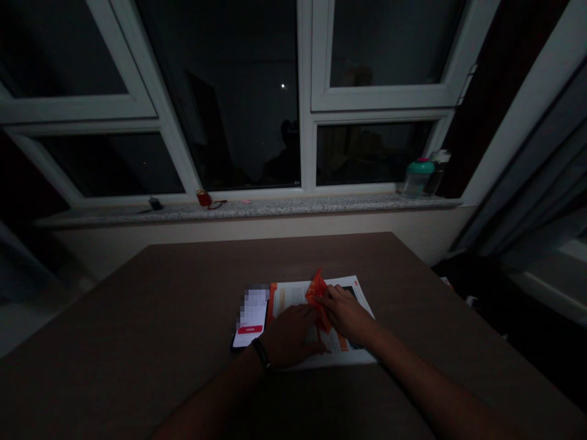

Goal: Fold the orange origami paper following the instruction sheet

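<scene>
A folded piece of orange-red paper (318,286) lies on a printed booklet (358,359), one pointed corner sticking up toward the window. My right hand (346,310) is on the paper's right side, its fingers bent together and pressing on it. From the left, my left hand (293,333) reaches over the booklet with its fingertips at the paper's left edge and its thumb apart, lying nearly flat. A dark band is around my left wrist. Under my hands, part of the paper is hidden.
A lit phone (252,315) lies left of the booklet on the brown table (183,299). Behind, the windowsill (284,208) carries a small red object (203,197), a green-lidded bottle (418,177) and a clear bottle (438,171).
</scene>
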Action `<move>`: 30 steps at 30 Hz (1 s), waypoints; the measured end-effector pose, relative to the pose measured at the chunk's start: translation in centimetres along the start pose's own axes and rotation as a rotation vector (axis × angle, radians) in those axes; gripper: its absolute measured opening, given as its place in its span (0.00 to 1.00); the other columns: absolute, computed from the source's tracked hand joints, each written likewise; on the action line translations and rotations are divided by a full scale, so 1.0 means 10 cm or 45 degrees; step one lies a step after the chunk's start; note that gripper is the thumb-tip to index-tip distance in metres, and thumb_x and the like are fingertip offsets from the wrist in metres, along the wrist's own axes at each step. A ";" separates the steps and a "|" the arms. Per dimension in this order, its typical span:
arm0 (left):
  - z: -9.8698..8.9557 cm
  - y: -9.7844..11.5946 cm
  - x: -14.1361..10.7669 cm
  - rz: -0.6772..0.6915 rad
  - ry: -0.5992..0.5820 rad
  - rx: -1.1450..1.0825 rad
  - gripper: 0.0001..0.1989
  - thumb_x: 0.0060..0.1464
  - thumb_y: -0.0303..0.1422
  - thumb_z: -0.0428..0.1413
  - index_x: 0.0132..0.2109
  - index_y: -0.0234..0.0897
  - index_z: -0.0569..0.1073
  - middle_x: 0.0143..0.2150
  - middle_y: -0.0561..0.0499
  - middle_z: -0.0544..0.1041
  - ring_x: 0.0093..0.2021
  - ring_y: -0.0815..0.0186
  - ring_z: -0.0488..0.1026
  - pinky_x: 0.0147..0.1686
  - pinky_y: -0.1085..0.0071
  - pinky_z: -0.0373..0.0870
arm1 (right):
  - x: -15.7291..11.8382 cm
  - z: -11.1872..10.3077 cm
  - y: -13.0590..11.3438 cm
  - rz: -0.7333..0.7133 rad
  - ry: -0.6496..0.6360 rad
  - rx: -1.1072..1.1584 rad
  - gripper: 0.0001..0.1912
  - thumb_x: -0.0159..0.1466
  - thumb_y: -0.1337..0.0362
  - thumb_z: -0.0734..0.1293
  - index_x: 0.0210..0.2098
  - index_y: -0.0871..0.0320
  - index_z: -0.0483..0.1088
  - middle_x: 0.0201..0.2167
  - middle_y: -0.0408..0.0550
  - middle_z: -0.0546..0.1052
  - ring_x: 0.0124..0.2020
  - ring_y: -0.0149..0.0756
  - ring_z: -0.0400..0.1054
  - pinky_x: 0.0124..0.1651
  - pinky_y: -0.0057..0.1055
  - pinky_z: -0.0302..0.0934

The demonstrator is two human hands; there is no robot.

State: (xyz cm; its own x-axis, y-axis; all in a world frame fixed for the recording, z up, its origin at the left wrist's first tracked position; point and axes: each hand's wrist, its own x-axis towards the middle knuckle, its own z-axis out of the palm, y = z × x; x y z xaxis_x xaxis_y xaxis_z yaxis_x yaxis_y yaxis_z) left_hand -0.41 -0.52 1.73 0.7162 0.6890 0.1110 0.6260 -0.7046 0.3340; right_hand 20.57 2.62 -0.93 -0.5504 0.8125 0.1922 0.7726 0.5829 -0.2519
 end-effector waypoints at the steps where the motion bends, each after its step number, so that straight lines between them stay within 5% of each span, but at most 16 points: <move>1: 0.00 0.00 0.00 0.002 -0.001 0.002 0.26 0.57 0.47 0.59 0.56 0.37 0.67 0.58 0.41 0.70 0.59 0.51 0.66 0.58 0.53 0.63 | 0.00 0.00 0.00 -0.003 0.008 0.013 0.21 0.68 0.69 0.58 0.58 0.54 0.67 0.48 0.53 0.68 0.47 0.43 0.58 0.49 0.36 0.54; 30: -0.01 0.04 0.01 0.076 -0.004 0.024 0.22 0.58 0.48 0.58 0.54 0.41 0.70 0.55 0.46 0.72 0.55 0.53 0.68 0.55 0.57 0.65 | -0.01 -0.04 -0.04 0.013 -0.029 -0.010 0.18 0.68 0.69 0.58 0.56 0.54 0.69 0.49 0.53 0.68 0.47 0.43 0.57 0.48 0.35 0.53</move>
State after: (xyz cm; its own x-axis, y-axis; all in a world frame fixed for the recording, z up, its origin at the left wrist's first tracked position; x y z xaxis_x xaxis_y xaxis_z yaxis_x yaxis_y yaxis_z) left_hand -0.10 -0.74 2.02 0.7535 0.6450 0.1272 0.5879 -0.7476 0.3090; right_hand 20.46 2.34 -0.48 -0.5494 0.8185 0.1680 0.7806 0.5745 -0.2464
